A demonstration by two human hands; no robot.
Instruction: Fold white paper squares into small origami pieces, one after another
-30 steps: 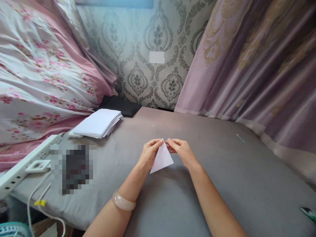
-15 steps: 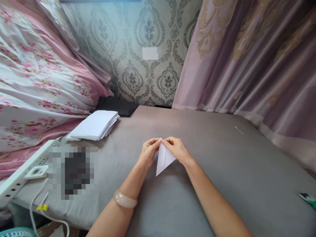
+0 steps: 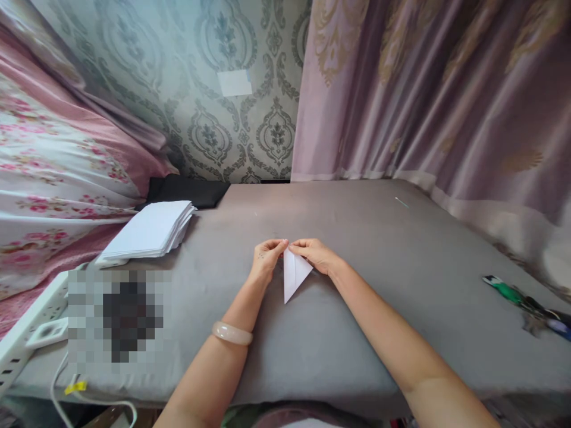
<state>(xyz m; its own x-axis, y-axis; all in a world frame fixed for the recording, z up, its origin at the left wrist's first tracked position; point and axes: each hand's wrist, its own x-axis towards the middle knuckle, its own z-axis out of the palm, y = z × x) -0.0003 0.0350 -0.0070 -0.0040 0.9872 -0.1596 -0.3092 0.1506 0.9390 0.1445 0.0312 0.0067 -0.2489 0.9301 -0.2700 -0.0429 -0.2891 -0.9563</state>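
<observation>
One folded white paper (image 3: 293, 276), triangular, held between your hands over the gray surface (image 3: 357, 324), one point directed toward you. Your left hand (image 3: 266, 259), bangle (image 3: 232, 333) on forearm: thumb and fingers pinched on the paper's top corner; your right hand (image 3: 320, 255): thumb and fingers clamped on its upper edge, just beside. Further left, one stack of white sheets (image 3: 147, 230); far right, one green-handled item (image 3: 507, 291).
</observation>
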